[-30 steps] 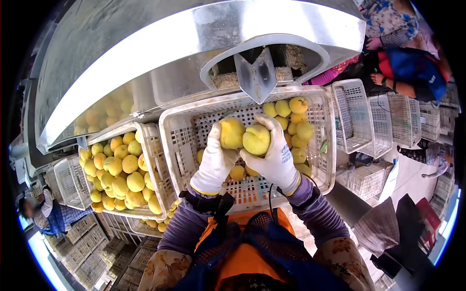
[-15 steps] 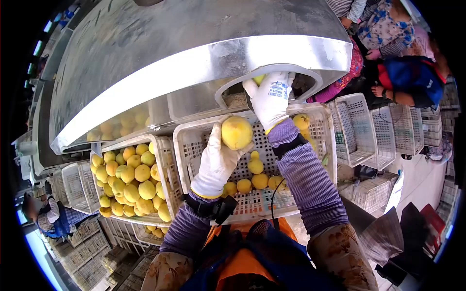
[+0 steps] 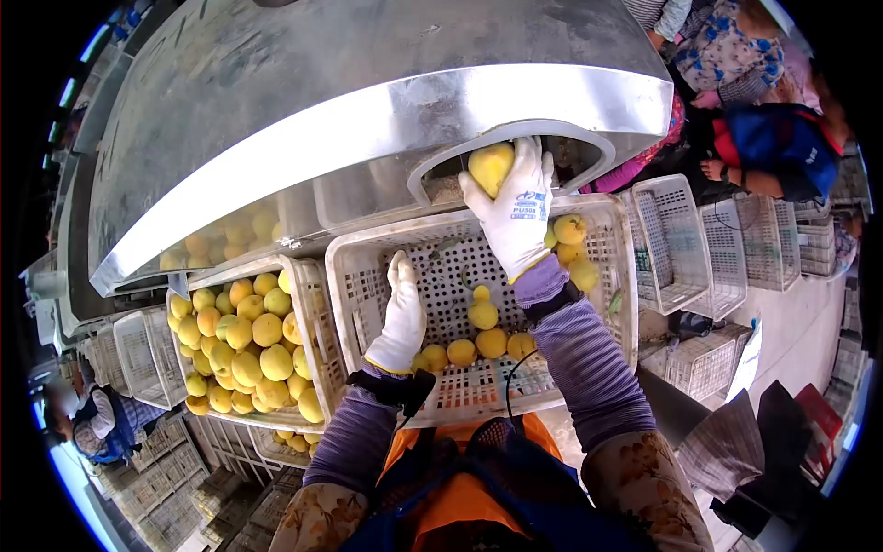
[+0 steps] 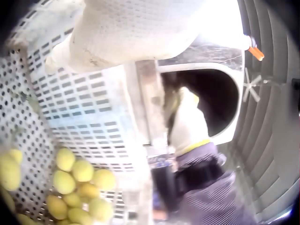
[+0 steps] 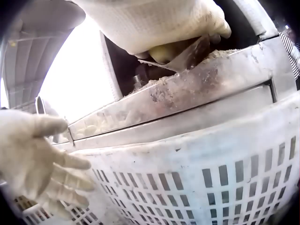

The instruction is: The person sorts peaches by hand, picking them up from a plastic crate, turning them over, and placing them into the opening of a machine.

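My gloved right hand (image 3: 515, 216) reaches into the rounded opening (image 3: 418, 175) of a metal machine. It holds a yellow peach (image 3: 490, 168) between thumb and fingers; in the right wrist view the glove covers most of this peach (image 5: 161, 54). Over the left part of a white perforated crate (image 3: 629, 299), my gloved left hand (image 3: 402, 313) is empty, its fingers straight. The right wrist view shows that left hand (image 5: 35, 154) with fingers spread. Several loose yellow peaches (image 3: 491, 343) lie along the crate's near side and right end.
Left of this crate stands another one full of peaches (image 3: 246, 366). The big metal machine (image 3: 276, 120) curves across the far side. Stacked white crates (image 3: 676, 244) stand on the right. People (image 3: 736, 55) are at the upper right, and another person (image 3: 92, 414) is at the far left.
Both hands held peaches over the crate; the right hand then moved forward to the opening. The left hand has lost its peach and drawn slightly left, while the right hand has a peach at the opening.
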`<action>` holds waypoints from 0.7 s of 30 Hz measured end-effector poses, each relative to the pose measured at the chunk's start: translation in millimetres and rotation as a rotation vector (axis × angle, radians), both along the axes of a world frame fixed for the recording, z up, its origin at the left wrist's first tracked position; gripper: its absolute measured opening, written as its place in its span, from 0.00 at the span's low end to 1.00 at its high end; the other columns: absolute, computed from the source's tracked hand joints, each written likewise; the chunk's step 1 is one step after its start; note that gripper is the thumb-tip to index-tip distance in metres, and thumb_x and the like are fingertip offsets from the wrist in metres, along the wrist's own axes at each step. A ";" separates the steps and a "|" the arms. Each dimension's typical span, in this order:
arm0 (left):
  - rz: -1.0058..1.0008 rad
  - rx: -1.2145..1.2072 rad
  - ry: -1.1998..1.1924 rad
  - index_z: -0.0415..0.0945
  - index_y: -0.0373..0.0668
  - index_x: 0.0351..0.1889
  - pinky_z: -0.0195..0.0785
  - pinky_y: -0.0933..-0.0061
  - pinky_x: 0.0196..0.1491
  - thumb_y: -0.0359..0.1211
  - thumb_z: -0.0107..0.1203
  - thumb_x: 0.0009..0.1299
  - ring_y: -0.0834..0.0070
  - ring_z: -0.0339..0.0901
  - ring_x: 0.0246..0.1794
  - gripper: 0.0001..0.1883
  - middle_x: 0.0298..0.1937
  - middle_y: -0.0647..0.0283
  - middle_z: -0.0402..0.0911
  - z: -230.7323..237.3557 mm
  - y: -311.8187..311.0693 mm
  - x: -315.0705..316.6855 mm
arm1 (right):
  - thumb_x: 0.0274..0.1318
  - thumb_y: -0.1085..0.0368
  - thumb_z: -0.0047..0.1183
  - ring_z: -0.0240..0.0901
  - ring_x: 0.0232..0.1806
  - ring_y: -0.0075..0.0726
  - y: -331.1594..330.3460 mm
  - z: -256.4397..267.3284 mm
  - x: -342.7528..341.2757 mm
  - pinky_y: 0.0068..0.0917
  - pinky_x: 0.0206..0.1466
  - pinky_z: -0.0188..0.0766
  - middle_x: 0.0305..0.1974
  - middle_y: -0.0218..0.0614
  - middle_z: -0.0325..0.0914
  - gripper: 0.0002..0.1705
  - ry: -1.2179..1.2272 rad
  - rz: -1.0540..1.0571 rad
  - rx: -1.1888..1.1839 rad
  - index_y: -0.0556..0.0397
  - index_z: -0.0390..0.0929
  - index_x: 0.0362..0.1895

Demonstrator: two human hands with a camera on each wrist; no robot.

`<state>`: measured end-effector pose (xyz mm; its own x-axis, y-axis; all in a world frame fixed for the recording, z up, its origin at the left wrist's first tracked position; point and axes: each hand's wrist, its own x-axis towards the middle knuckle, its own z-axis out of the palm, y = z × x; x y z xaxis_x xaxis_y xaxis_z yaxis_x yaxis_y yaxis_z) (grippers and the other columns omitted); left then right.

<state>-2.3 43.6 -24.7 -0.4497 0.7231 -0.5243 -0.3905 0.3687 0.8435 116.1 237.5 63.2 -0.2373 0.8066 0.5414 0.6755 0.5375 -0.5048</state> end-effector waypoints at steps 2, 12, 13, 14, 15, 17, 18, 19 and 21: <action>0.093 -0.181 0.072 0.51 0.42 0.78 0.52 0.59 0.74 0.54 0.45 0.80 0.57 0.57 0.76 0.37 0.77 0.49 0.56 -58.2 -11.0 -9.7 | 0.44 0.49 0.70 0.69 0.56 0.66 19.3 7.0 -11.7 0.58 0.73 0.54 0.52 0.59 0.72 0.43 0.040 0.024 -0.013 0.66 0.66 0.56; -1.156 -1.070 1.089 0.64 0.50 0.71 0.69 0.51 0.63 0.45 0.63 0.64 0.47 0.62 0.69 0.37 0.68 0.44 0.63 -173.2 -56.0 -4.7 | 0.52 0.61 0.65 0.76 0.41 0.47 -95.3 -46.3 29.1 0.44 0.47 0.72 0.37 0.39 0.78 0.20 0.126 0.167 -0.427 0.51 0.75 0.48; -1.138 -1.073 1.082 0.65 0.46 0.68 0.70 0.52 0.63 0.46 0.63 0.63 0.49 0.67 0.67 0.36 0.66 0.45 0.68 -175.8 -55.4 -4.1 | 0.52 0.56 0.64 0.76 0.46 0.48 -115.1 -88.2 33.2 0.44 0.49 0.73 0.40 0.40 0.78 0.22 -0.199 0.123 -0.588 0.49 0.75 0.49; -1.114 -1.059 0.973 0.65 0.44 0.68 0.70 0.53 0.62 0.46 0.63 0.63 0.50 0.70 0.65 0.36 0.64 0.45 0.70 -167.7 -50.2 -6.9 | 0.50 0.51 0.65 0.73 0.53 0.51 -130.4 -125.7 35.1 0.47 0.52 0.73 0.50 0.46 0.75 0.30 -0.443 0.112 -0.754 0.53 0.73 0.53; -1.087 -1.044 0.868 0.66 0.42 0.67 0.71 0.54 0.62 0.46 0.63 0.64 0.50 0.72 0.64 0.36 0.63 0.45 0.72 -154.3 -42.1 -11.6 | 0.46 0.49 0.68 0.68 0.60 0.55 -143.2 -160.6 39.3 0.47 0.56 0.72 0.56 0.47 0.71 0.40 -0.655 0.133 -0.863 0.52 0.68 0.61; -0.880 -0.983 0.710 0.65 0.36 0.65 0.76 0.59 0.57 0.49 0.64 0.65 0.55 0.78 0.59 0.37 0.57 0.48 0.77 -164.9 -40.2 -16.9 | 0.45 0.47 0.69 0.65 0.64 0.59 -153.6 -218.1 54.8 0.48 0.62 0.71 0.61 0.51 0.65 0.48 -0.801 0.191 -1.178 0.56 0.62 0.66; -0.664 -0.914 0.470 0.65 0.37 0.65 0.77 0.58 0.56 0.49 0.63 0.66 0.56 0.77 0.59 0.36 0.58 0.48 0.76 -152.2 -30.7 -18.5 | 0.45 0.46 0.69 0.66 0.64 0.60 -151.6 -233.0 58.2 0.48 0.63 0.70 0.61 0.53 0.65 0.49 -0.791 0.180 -1.229 0.58 0.61 0.66; -0.459 -0.832 0.240 0.65 0.38 0.65 0.78 0.57 0.54 0.50 0.62 0.68 0.57 0.77 0.59 0.35 0.59 0.49 0.76 -124.5 -16.5 -17.9 | 0.44 0.47 0.70 0.67 0.64 0.58 -142.9 -231.8 55.8 0.45 0.63 0.71 0.61 0.54 0.64 0.50 -0.612 0.115 -1.252 0.58 0.61 0.66; -0.109 -0.612 -0.223 0.64 0.41 0.66 0.80 0.54 0.51 0.50 0.58 0.72 0.59 0.76 0.59 0.32 0.60 0.51 0.73 -99.4 -32.6 -3.5 | 0.43 0.48 0.70 0.68 0.62 0.58 -133.5 -189.1 59.3 0.42 0.64 0.71 0.62 0.57 0.62 0.51 -0.329 0.061 -1.295 0.60 0.60 0.66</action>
<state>-5.8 11.1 -124.1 -0.2235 0.3001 -0.9273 -0.4648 0.8034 0.3721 175.3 104.0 -125.9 -0.2619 0.6754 -0.6894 0.8554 -0.1682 -0.4898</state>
